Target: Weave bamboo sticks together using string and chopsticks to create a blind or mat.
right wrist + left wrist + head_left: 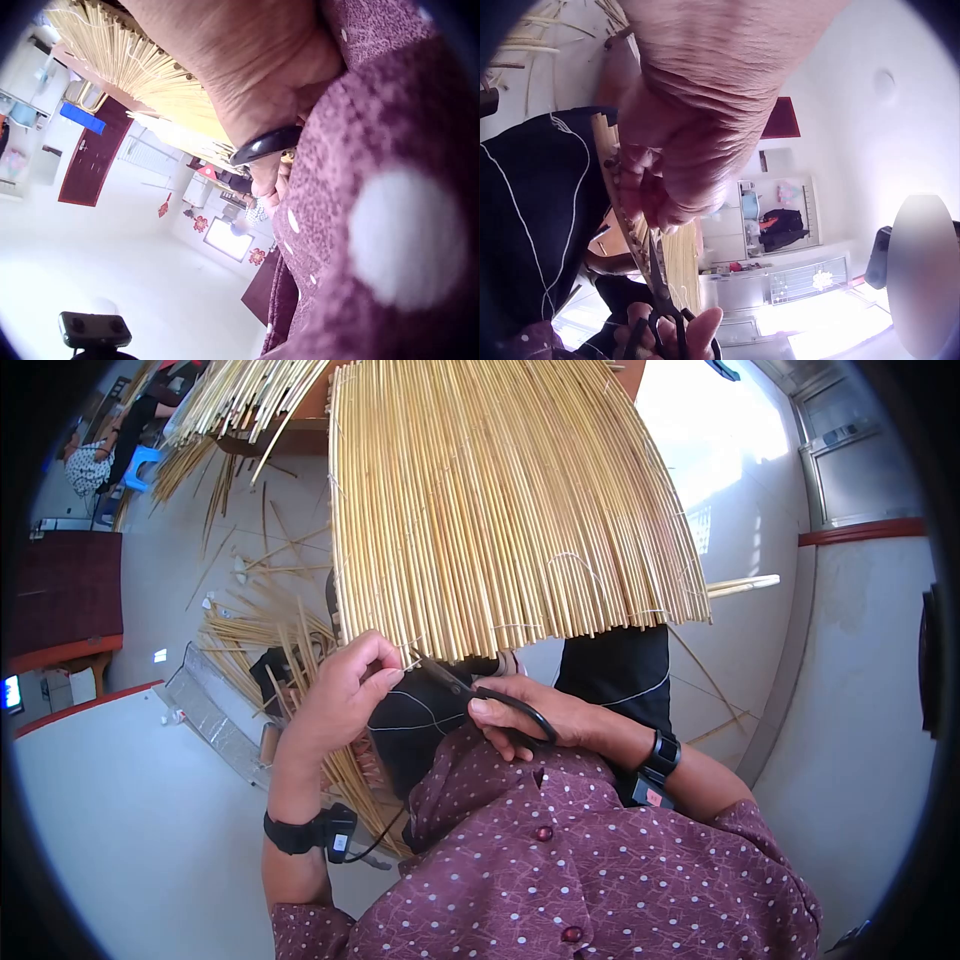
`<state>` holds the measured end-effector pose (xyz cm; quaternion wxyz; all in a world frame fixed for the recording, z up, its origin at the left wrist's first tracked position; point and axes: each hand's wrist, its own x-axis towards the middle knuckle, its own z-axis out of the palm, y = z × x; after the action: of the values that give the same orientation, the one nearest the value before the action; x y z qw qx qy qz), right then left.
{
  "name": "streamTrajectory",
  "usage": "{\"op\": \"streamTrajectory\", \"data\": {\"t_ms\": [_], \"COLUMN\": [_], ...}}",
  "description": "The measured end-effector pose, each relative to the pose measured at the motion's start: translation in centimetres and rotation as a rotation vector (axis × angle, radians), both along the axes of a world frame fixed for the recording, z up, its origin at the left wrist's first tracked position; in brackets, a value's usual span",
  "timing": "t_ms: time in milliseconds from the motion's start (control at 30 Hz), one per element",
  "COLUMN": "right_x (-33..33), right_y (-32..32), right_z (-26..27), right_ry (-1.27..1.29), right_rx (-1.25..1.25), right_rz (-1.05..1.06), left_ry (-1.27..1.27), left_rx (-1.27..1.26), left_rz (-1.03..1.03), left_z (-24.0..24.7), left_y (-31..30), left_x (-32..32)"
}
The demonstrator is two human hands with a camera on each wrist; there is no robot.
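Note:
A mat of thin straw-coloured stalks [500, 510], bound with white thread, spreads out before the person. At its near left corner the left hand [345, 695] pinches the edge or thread between thumb and fingers; exactly which is hidden. The right hand [520, 715] holds black-handled scissors [462, 688], their blades pointing at that corner, close to the left fingertips. In the left wrist view the scissors [662, 296] reach up beside the mat's edge, below the left hand [682, 165]. The right wrist view shows a black scissor handle [266, 145] at the right hand [255, 82].
Loose white thread [405, 728] lies over the dark trousers. More stalks [240, 390] are piled at the upper left, and others [245, 645] lie scattered on the floor at the left. A white surface [120, 790] stands at the lower left. Another person [88, 465] sits far left.

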<state>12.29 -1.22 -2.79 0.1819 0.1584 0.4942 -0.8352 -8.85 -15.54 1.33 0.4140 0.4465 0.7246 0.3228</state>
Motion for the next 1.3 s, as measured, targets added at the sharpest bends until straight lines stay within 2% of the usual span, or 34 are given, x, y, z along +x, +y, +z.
{"op": "streamTrajectory", "data": {"t_ms": [167,233,300,367,433,467,533,567,633,667,733,767,867,900,967,1000,1033,1100,1133,1167,1233,1267,1300], "right_x": [1.2,2.2,2.7,2.7,2.3,2.2,2.2,2.1,2.1,2.1,2.0,1.9,1.9,1.8,1.6,1.7,1.7,2.0,2.0,2.0,1.8,2.0,2.0], "right_y": [1.5,1.7,2.2,2.5,2.8,2.6,2.4,2.5,2.3,2.3,2.5,2.6,2.5,2.5,2.5,2.5,2.5,2.7,2.9,3.0,3.2,3.1,3.1], "right_z": [0.4,0.5,0.6,0.8,0.3,-0.1,-0.4,-0.5,-0.7,-0.8,-0.8,-0.9,-0.9,-0.7,-0.4,-0.5,-0.6,-0.5,-0.3,-0.1,-0.3,-0.4,-0.4], "right_ry": [-0.008,0.031,0.057,0.053,0.051,0.029,-0.007,-0.007,-0.02,-0.023,-0.023,-0.021,-0.042,-0.039,-0.031,-0.019,-0.01,0.0,-0.017,-0.032,-0.022,-0.022,-0.023], "right_rx": [0.086,0.136,0.131,0.009,-0.002,-0.02,-0.046,-0.044,-0.04,-0.041,-0.042,-0.039,-0.01,-0.023,-0.042,-0.056,-0.071,-0.077,-0.07,-0.061,-0.048,-0.041,-0.04], "right_rz": [0.073,-0.003,-0.037,-0.244,-0.221,-0.249,-0.253,-0.253,-0.271,-0.273,-0.25,-0.247,-0.232,-0.251,-0.261,-0.265,-0.272,-0.259,-0.243,-0.228,-0.224,-0.22,-0.21], "left_ry": [0.073,0.248,0.204,0.156,-0.004,0.001,-0.251,-0.251,-0.509,-0.512,-0.749,-0.747,-0.278,-0.277,-0.039,-0.158,-0.152,-0.807,-0.931,-0.925,-0.768,-0.46,-0.461], "left_rx": [-0.164,-0.044,-0.045,-0.047,-0.028,-0.027,0.046,0.048,0.21,0.208,0.387,0.391,-0.058,-0.057,0.049,0.125,0.122,0.347,0.449,0.451,0.22,0.002,0.005], "left_rz": [0.088,0.034,0.02,0.002,0.002,0.003,0.095,0.094,0.202,0.201,0.262,0.264,0.189,0.196,0.039,0.05,0.054,0.321,0.381,0.383,0.605,0.522,0.532], "left_z": [1.9,0.8,0.8,0.6,0.6,0.5,0.1,-0.6,-2.1,-2.3,-2.4,-2.0,1.5,1.9,2.7,2.2,1.3,-0.8,-1.6,-1.5,-0.7,0.5,1.8], "left_y": [1.7,1.5,1.5,1.6,1.2,0.9,0.1,-0.5,-2.2,-2.3,-2.4,-2.4,-1.7,-1.6,-1.7,-2.3,-2.9,-3.9,-4.0,-4.2,-4.2,-4.1,-3.5], "left_x": [2.0,1.9,1.3,0.6,-0.4,-0.8,-1.3,-1.9,-2.9,-3.0,-3.1,-3.1,-1.8,-1.7,-1.7,-2.1,-2.0,-1.3,-1.0,-0.6,0.1,0.3,0.9]}}
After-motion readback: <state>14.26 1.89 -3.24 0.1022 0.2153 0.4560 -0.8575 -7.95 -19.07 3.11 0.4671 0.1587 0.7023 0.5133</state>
